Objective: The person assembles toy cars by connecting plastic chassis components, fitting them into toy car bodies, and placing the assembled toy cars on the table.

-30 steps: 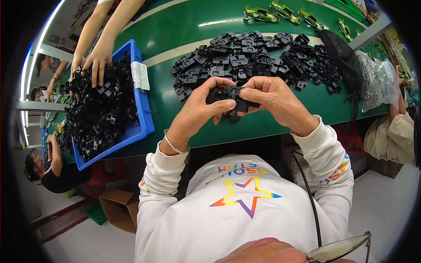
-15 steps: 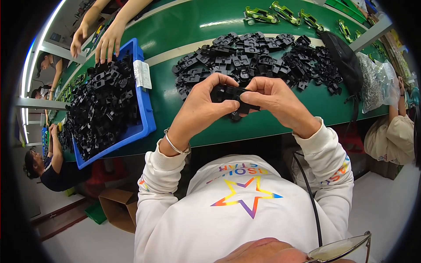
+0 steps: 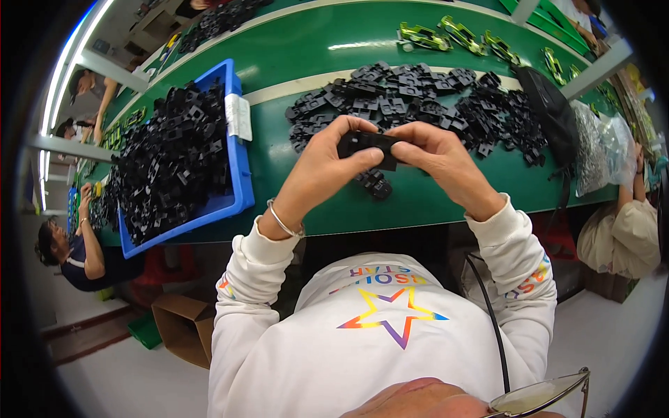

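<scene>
Together, the left hand (image 3: pixel 327 161) and the right hand (image 3: pixel 440 157) hold 1 black part (image 3: pixel 364 141) in narrow pinch; 1 similar piece (image 3: pixel 375 184) lies near them on the green table (image 3: pixel 334 212).

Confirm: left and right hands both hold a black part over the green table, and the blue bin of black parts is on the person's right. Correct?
Not quite: the blue bin of black parts is on the person's left, as the head view shows. Left hand and right hand do both hold a black part over the green table.
</scene>
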`<action>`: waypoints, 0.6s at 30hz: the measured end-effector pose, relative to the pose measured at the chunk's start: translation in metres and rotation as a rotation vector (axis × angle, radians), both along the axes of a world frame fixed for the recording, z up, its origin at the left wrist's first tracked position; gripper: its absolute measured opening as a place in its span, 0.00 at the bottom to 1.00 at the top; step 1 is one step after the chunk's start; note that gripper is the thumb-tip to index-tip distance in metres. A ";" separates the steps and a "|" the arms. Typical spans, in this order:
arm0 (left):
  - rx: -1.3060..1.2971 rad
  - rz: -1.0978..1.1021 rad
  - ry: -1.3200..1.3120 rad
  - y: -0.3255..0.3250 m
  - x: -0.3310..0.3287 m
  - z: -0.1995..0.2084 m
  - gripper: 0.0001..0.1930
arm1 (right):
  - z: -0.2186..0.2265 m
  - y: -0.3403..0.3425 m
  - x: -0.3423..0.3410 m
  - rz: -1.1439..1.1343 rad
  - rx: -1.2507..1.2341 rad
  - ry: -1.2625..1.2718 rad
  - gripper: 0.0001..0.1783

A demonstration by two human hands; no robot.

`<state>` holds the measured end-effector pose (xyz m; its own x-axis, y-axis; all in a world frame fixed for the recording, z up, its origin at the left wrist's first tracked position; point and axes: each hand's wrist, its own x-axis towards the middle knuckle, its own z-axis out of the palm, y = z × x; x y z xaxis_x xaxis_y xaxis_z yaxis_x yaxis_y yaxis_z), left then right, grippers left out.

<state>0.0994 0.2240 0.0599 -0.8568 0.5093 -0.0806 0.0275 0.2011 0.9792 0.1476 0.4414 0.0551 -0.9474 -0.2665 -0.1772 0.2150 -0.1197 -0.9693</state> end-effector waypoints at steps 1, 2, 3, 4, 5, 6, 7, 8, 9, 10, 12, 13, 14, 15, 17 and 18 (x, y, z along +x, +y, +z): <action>0.002 0.002 -0.089 -0.004 -0.006 0.001 0.17 | -0.002 0.005 0.000 -0.095 0.104 0.132 0.13; 0.021 0.041 -0.057 -0.013 -0.012 -0.007 0.14 | -0.002 0.011 0.001 -0.196 0.217 0.268 0.16; 0.033 0.122 0.009 -0.022 -0.020 -0.018 0.13 | -0.001 0.019 0.002 -0.246 0.270 0.330 0.19; 0.044 0.201 0.071 -0.029 -0.028 -0.031 0.12 | 0.001 0.030 0.005 -0.281 0.271 0.327 0.18; 0.090 0.245 0.080 -0.033 -0.034 -0.042 0.11 | 0.001 0.044 0.008 -0.309 0.259 0.303 0.18; 0.014 0.259 0.262 -0.038 -0.040 -0.055 0.11 | -0.001 0.057 0.011 -0.341 0.250 0.279 0.18; -0.041 0.261 0.335 -0.037 -0.043 -0.063 0.11 | -0.004 0.070 0.017 -0.410 0.248 0.307 0.17; -0.085 0.253 0.407 -0.032 -0.043 -0.067 0.12 | -0.009 0.084 0.022 -0.449 0.277 0.307 0.17; -0.233 0.267 0.553 -0.033 -0.043 -0.067 0.12 | -0.016 0.100 0.027 -0.502 0.327 0.297 0.17; -0.375 0.279 0.700 -0.034 -0.040 -0.065 0.12 | -0.020 0.117 0.034 -0.559 0.379 0.282 0.17; -0.417 0.355 0.831 -0.032 -0.033 -0.058 0.14 | -0.027 0.148 0.049 -0.661 0.509 0.259 0.15; -0.409 0.377 0.872 -0.030 -0.032 -0.056 0.15 | -0.040 0.170 0.057 -0.740 0.597 0.263 0.14; -0.407 0.406 0.912 -0.030 -0.031 -0.052 0.16 | -0.049 0.185 0.063 -0.810 0.679 0.267 0.12; -0.329 0.395 0.828 -0.029 -0.026 -0.047 0.17 | -0.056 0.198 0.072 -0.887 0.785 0.273 0.11; -0.221 0.392 0.645 -0.042 -0.014 -0.033 0.16 | -0.064 0.215 0.083 -0.908 0.939 0.291 0.12; -0.189 0.400 0.545 -0.055 -0.006 -0.025 0.15 | -0.066 0.219 0.085 -0.897 1.076 0.314 0.12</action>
